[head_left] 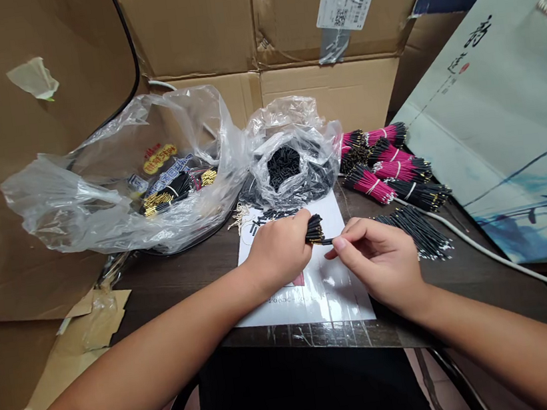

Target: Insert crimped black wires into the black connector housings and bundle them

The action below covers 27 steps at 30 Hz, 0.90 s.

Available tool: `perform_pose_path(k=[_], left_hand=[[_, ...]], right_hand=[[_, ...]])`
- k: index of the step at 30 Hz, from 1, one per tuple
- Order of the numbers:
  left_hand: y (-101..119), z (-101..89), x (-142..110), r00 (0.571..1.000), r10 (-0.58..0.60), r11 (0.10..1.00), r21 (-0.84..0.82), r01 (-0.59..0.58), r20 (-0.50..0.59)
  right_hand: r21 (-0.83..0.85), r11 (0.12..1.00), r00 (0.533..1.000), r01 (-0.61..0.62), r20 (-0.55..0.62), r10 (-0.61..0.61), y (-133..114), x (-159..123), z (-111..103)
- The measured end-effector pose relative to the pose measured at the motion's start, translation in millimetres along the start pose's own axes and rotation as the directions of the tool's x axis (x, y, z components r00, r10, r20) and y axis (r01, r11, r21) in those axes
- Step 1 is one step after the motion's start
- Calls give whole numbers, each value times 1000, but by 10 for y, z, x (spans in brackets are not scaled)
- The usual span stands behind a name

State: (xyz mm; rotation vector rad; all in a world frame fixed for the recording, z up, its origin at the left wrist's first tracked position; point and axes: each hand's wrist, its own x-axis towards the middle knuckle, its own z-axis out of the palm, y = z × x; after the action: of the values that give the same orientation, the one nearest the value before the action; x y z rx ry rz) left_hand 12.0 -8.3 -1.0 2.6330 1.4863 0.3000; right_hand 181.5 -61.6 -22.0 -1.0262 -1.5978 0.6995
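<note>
My left hand (282,247) is wrapped round a bundle of thin black wires (314,229), whose ends stick out toward the right. With thumb and forefinger, my right hand (382,261) pinches a short black tube (327,241) at the bundle's lower edge. I cannot tell whether the tube sits on a wire end. Both hands are above a white printed sheet (312,307) under clear film. Just beyond them, small loose black tubes (279,213) lie on the sheet. A clear plastic bag (321,185) full of black tubes (283,167) stands open behind.
At left lies a large clear bag (104,220) with tied wire bundles (169,195). Pink and black wire bundles (397,168) and loose black wires (421,232) lie at right, beside a white cable (491,250) and a pale paper bag (520,132). Cardboard (194,27) walls the back.
</note>
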Motion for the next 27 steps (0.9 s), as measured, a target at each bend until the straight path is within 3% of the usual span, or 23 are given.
perform_pose_path(k=[15, 27], left_hand=[[8, 8, 2, 1000, -16, 998, 56, 15, 25], [19, 1, -17, 998, 2, 999, 38, -5, 64]], right_hand=[[-80, 997, 999, -20, -32, 17, 2, -8, 18], [-171, 985, 996, 36, 81, -23, 39, 17, 23]])
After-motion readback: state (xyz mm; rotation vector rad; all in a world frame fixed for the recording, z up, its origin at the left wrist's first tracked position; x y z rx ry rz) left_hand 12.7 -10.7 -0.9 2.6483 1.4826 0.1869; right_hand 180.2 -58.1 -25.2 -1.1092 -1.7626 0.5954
